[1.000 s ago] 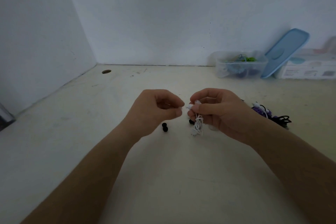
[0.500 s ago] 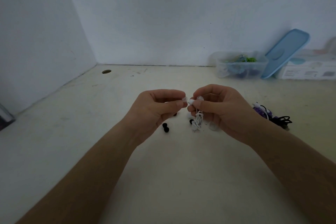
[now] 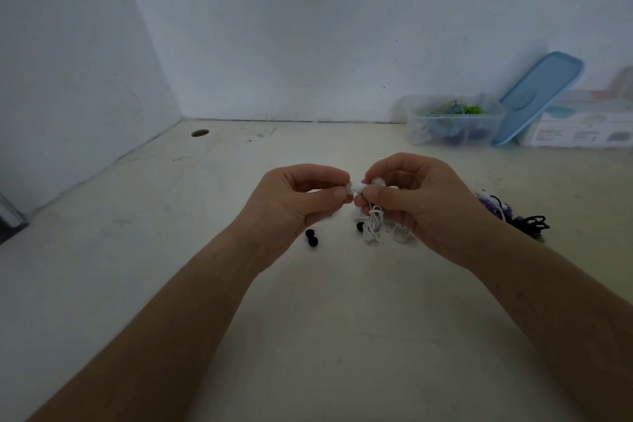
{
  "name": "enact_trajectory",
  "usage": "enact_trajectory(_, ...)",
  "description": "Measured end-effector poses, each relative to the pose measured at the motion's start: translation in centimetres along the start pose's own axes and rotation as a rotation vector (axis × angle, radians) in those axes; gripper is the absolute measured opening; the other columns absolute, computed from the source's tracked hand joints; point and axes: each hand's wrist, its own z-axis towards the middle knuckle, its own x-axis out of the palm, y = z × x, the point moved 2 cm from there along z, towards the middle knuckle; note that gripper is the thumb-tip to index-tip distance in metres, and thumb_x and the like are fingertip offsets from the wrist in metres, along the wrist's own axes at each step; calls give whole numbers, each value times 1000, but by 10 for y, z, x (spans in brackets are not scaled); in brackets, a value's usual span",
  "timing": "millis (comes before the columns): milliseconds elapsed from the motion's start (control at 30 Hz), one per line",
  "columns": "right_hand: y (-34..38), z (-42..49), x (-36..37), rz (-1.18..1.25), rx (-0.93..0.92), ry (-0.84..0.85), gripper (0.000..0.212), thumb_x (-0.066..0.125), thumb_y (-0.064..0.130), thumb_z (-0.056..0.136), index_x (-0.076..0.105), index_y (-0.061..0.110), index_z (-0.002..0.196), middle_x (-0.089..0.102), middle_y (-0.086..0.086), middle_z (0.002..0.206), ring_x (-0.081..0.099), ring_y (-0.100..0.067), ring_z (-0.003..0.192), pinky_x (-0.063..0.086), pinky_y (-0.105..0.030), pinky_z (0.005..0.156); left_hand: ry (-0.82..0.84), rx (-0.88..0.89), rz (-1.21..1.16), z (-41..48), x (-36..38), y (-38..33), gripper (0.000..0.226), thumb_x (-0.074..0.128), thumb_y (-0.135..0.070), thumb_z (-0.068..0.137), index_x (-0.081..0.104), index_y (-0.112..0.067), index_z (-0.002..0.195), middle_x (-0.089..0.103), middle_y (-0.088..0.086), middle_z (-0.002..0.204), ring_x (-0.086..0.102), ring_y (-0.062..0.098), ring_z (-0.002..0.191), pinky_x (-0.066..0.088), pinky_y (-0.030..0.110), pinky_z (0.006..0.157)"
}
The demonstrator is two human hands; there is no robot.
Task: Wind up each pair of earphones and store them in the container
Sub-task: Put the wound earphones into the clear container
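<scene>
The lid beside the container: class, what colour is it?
The lid is light blue; the head view shows it.

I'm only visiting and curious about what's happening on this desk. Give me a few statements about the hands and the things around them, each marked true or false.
1. The left hand and the right hand both grip the white earphones. True.
2. The blue lid is closed on the container. False: the lid leans up beside the container, which stands open.
3. The container is empty. False: coloured cords lie inside it.
4. A black and purple tangle of earphones lies on the table to the right of the right hand. True.
</scene>
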Motion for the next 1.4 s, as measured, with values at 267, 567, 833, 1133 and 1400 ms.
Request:
enact_trajectory(267, -1, 1, -2, -26, -23, -13, 29, 78, 14, 64, 68, 3, 89, 73, -15, 83, 73, -30, 77, 62, -38, 77, 15, 12, 10, 1, -2, 0, 29, 75, -11, 66, 72, -5, 95, 76, 15, 97, 73, 25, 91, 57, 25, 77)
enact_trajectory(567, -1, 2, -4, -70, -20, -1, 23, 80, 15, 62, 71, 9, 83, 73, -17, 84, 73, -31, 78, 60, -43, 80, 24, 4, 0, 0, -2, 0, 14, 67, 7, 82, 70, 0, 93, 75, 16, 91, 73, 23, 82, 57, 23, 72)
enact_trajectory(833, 0, 0, -3, -103, -13, 21, 21, 80, 15, 64, 72, 11, 83, 73, -16, 82, 71, -38, 82, 47, -65, 93, 72, -27, 11, 1, -1, 2, 23, 75, -8, 67, 71, -5, 90, 75, 16, 93, 73, 28, 87, 60, 29, 80)
enact_trajectory(1133, 1, 0, -6, -196, -62, 38, 21, 79, 11, 70, 69, 6, 88, 74, -18, 86, 74, -37, 82, 58, -46, 81, 69, -58, 17, 1, 0, 5, 23, 74, -10, 66, 72, -6, 88, 76, 15, 90, 74, 25, 83, 58, 23, 70)
enact_trajectory(1400, 2, 0, -7, -252, -102, 40, 12, 75, -4, 80, 68, 0, 90, 74, -20, 87, 74, -35, 79, 61, -39, 76, 66, -61, 31, 0, 1, 7, 25, 75, -10, 66, 72, -4, 90, 76, 15, 91, 74, 25, 84, 58, 23, 70)
